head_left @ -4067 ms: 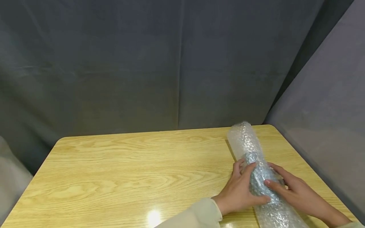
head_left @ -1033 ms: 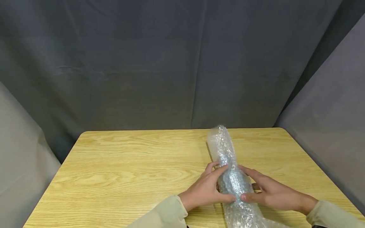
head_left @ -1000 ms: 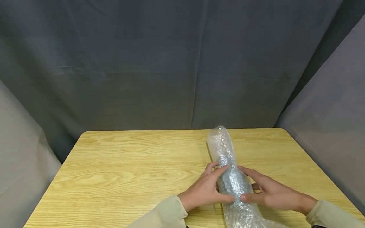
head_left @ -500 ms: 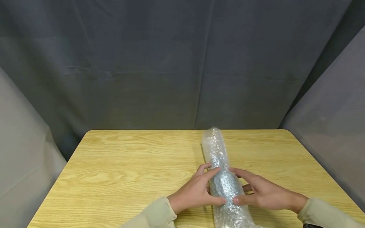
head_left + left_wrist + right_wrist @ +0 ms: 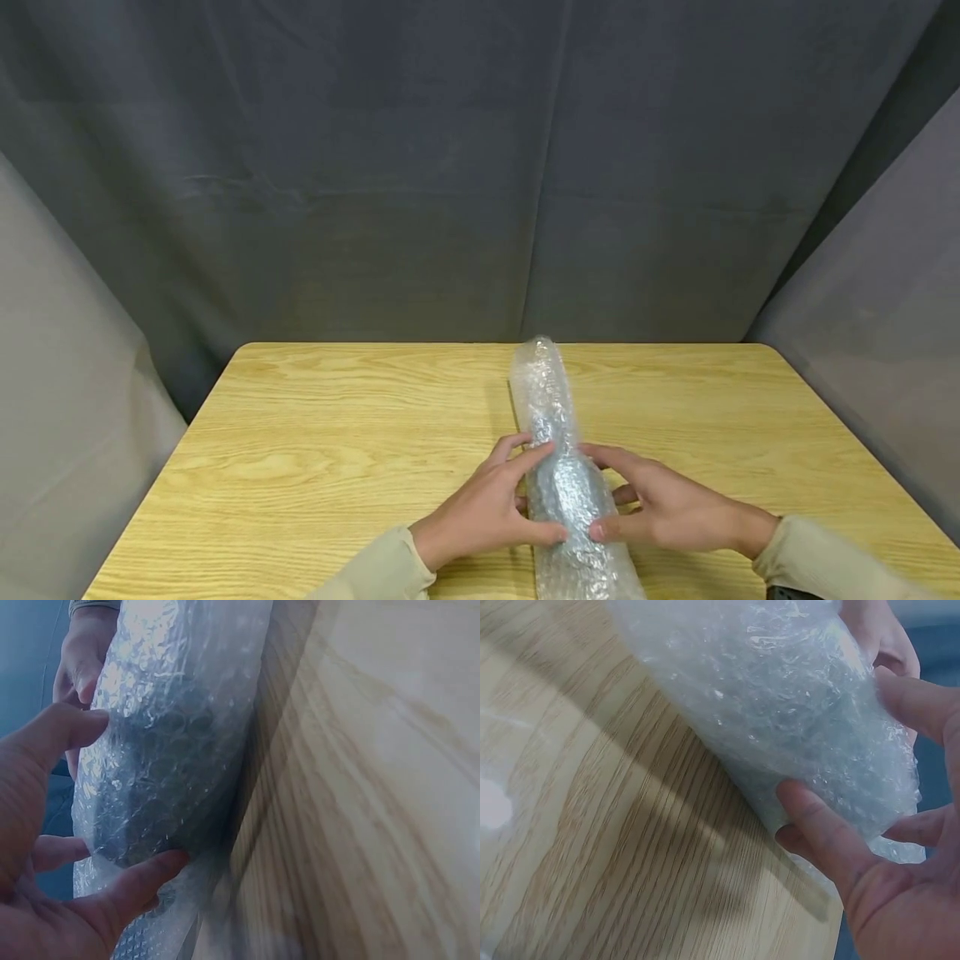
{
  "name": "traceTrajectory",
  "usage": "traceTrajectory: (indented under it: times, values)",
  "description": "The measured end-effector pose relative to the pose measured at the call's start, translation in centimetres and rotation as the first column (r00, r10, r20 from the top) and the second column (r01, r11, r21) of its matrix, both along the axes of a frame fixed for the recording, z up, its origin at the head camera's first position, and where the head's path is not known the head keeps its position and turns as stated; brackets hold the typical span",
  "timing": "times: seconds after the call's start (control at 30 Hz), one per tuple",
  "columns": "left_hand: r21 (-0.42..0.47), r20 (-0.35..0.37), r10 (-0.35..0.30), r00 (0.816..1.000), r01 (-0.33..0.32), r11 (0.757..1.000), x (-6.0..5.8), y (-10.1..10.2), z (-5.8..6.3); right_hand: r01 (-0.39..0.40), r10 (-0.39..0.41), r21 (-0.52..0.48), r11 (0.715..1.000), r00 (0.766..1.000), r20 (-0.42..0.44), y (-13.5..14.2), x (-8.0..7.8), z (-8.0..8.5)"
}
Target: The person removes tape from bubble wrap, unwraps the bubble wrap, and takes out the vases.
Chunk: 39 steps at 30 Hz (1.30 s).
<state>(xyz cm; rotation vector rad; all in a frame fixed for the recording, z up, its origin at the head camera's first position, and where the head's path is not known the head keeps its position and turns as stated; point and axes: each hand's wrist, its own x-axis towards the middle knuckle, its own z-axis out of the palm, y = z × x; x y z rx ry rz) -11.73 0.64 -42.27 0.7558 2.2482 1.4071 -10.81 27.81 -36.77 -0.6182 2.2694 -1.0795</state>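
In the head view, a bubble-wrapped bundle [image 5: 566, 483] is lying lengthwise on a wooden table [image 5: 337, 450], its far end reaching the back edge and its near end running out of the bottom of the view. A bluish-grey thing is showing through the wrap in the middle; what it is, the wrap is hiding. The left hand [image 5: 480, 512] is gripping the bundle from the left, thumb pressing on top and fingers spreading apart along the side. The right hand [image 5: 667, 508] is holding it from the right in the same way, its thumb tip lying just beside the left one. Pale sleeves [image 5: 382, 571] are covering both forearms, and a black object [image 5: 791, 593] is peeking out by the right cuff. A dark curtain [image 5: 375, 167] is hanging behind the table, with paler cloth [image 5: 67, 358] hanging at either side.

In the left wrist view, the left thumb and fingers are standing well apart, curving round the bundle and touching the wrap. The right hand is showing beyond it.

In the right wrist view, the right thumb is pressing one side of the wrap while the fingers are bending against the other, parted by the bundle's width. The left hand is partly showing behind, and a shadow is falling across the wood grain.
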Motion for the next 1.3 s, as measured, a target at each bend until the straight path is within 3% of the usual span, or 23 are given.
traceTrajectory:
  times: [0.37,0.73,1.13,1.3]
  values:
    - [-0.069,-0.052,0.002,0.999,-0.005,0.998,0.5,-2.3,0.5,-0.015,0.014,-0.035,0.999,0.999,-0.028,-1.7,0.5,-0.5]
    - [0.010,-0.023,0.022,1.000,-0.021,1.000,0.9,-4.3,0.2,-0.032,0.055,-0.216,0.976,0.993,0.104,-2.6,0.4,-1.5]
    - [0.002,-0.065,0.032,0.997,-0.032,0.999,1.0,-5.6,0.1,-0.064,0.082,-0.266,0.962,0.995,0.056,-3.8,0.0,-2.9]
    - [-0.023,-0.082,0.032,0.996,-0.034,0.999,0.7,-5.7,0.4,-0.070,0.071,-0.236,0.969,0.997,-0.004,-3.9,-0.3,-3.0]
